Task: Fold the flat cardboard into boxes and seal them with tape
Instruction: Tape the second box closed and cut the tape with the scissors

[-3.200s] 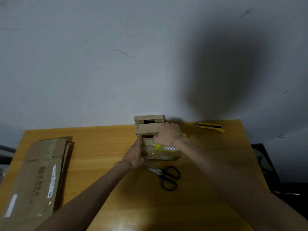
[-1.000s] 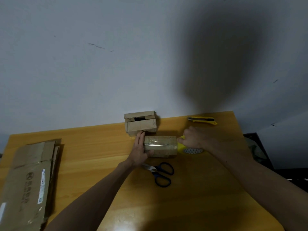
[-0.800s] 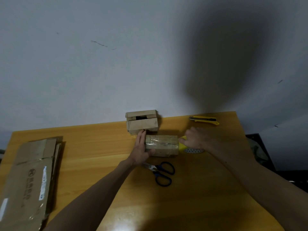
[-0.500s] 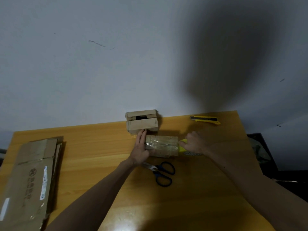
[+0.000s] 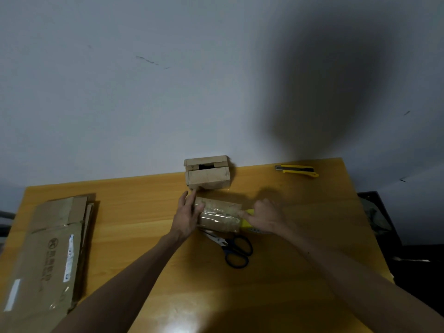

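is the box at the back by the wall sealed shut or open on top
Partly open: the back box has a dark gap between its top flaps, so they do not meet. Whether any tape is on it, cannot tell.

No text reads clearly. The flat cardboard (image 5: 48, 248) at the near left bears a round logo, printed characters and white labels, all blurred; print on the tape roll (image 5: 248, 224) is too small.

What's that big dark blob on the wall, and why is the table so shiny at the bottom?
In the head view, the blob on the wall is a soft shadow, likely the person blocking a lamp; also in the head view, the shiny patch on the table is that lamp's glare, and the wide lens bends the table's edges.
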